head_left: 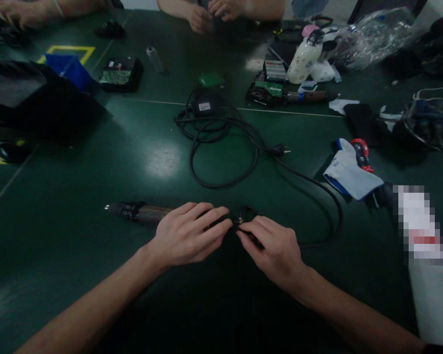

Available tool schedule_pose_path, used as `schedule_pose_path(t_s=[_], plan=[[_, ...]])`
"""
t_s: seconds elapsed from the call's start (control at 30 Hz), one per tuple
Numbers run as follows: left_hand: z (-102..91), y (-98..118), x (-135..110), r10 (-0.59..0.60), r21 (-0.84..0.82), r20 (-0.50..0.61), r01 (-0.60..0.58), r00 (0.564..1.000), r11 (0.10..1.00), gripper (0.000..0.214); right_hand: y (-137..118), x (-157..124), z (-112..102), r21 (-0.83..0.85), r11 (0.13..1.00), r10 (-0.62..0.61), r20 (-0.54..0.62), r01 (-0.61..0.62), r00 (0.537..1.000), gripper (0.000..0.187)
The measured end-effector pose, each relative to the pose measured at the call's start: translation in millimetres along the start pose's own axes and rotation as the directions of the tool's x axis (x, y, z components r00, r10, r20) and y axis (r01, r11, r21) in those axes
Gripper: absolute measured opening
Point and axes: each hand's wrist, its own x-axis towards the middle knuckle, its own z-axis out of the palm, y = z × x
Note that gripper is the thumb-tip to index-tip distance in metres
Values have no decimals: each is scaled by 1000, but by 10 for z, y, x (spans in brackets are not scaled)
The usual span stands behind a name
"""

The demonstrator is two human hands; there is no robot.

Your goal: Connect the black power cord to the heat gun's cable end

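Observation:
A dark cylindrical tool (140,212) with a metal tip lies on the green table (96,162), pointing left. My left hand (186,233) rests over its rear end, fingers closed around it. My right hand (271,248) pinches the black cable (317,189) where it joins the tool, fingertips almost touching those of the left hand. The cable loops off to the right and back up to a plug (280,150) and a coiled bundle with a black power adapter (204,105).
A white and blue glove (349,172) with a red-handled tool (362,153) lies at right. Circuit boards (120,74), a white bottle (304,61), a plastic bag (376,34) and a blue bin (71,69) sit farther back. Other people's hands (210,12) work at the far edge.

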Motion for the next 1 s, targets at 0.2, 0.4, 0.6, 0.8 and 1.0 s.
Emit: schedule_pose_path(t_s=[0.2,0.4,0.6,0.8,1.0], plan=[[5,3,-5,-6,19,-1,6,1000,1000,30,1,3,2,9,1000,-10,-10,10,1000,13],[5,10,18,-13,40,-20,14,1000,999,26,-5,8,-11,7,1000,-13,-6,13,1000,14],[0,22,24,-25,41,-20,26,999,999,25,-3,4,-9,1,1000,-8,-5,8,1000,14],[7,32,33,-31,30,-20,31,999,999,28,-3,8,-14,12,1000,-4,4,4,1000,15],[-6,29,27,-30,1,-7,30,1000,1000,33,-5,3,-1,-2,1000,-6,-16,6,1000,13]])
